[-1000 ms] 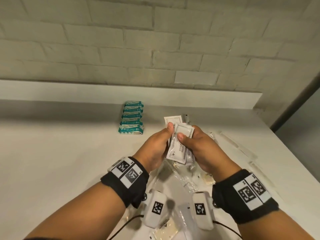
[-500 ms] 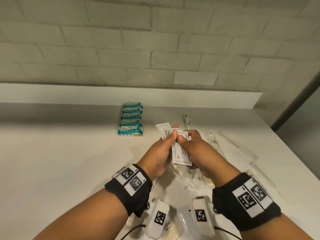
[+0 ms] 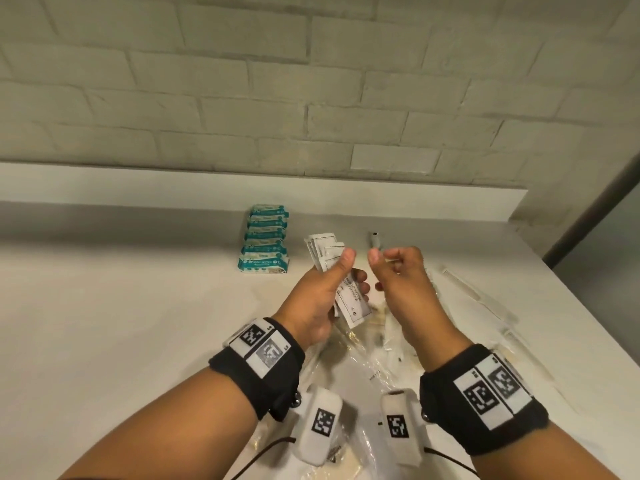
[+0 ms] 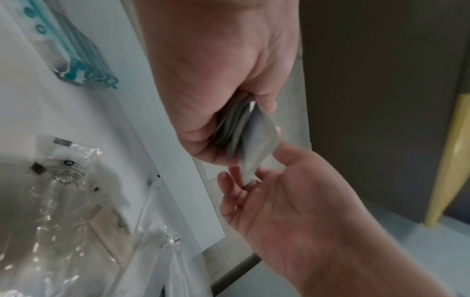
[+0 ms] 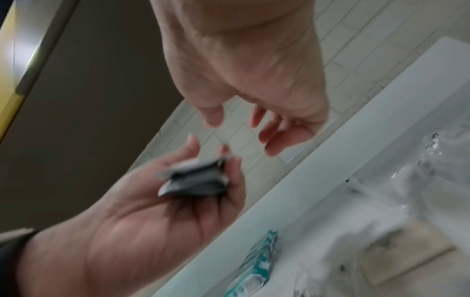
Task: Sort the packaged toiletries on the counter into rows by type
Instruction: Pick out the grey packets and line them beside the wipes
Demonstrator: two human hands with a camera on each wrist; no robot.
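My left hand (image 3: 353, 273) grips a fanned stack of white sachets (image 3: 327, 252) above the counter (image 3: 121, 323), thumb on top. In the left wrist view the left hand (image 4: 236, 124) pinches the same sachets (image 4: 257, 136). My right hand (image 3: 386, 268) hovers just right of the stack with loosely curled fingers and holds nothing. The right wrist view shows the right hand (image 5: 234, 122) relaxed and apart from the sachets (image 5: 195, 180). A neat row of teal wipe packs (image 3: 265, 244) lies at the back of the counter, left of my hands.
Clear plastic packets (image 3: 367, 355) lie scattered on the counter under and in front of my hands. Long wrapped items (image 3: 467, 296) lie to the right, near the counter's edge. A small grey item (image 3: 374, 239) sits behind my right hand. A raised ledge (image 3: 138, 181) and a brick wall close the back.
My right hand has let go of the sachets and moved slightly right. The left hand keeps the stack, now fanned out.
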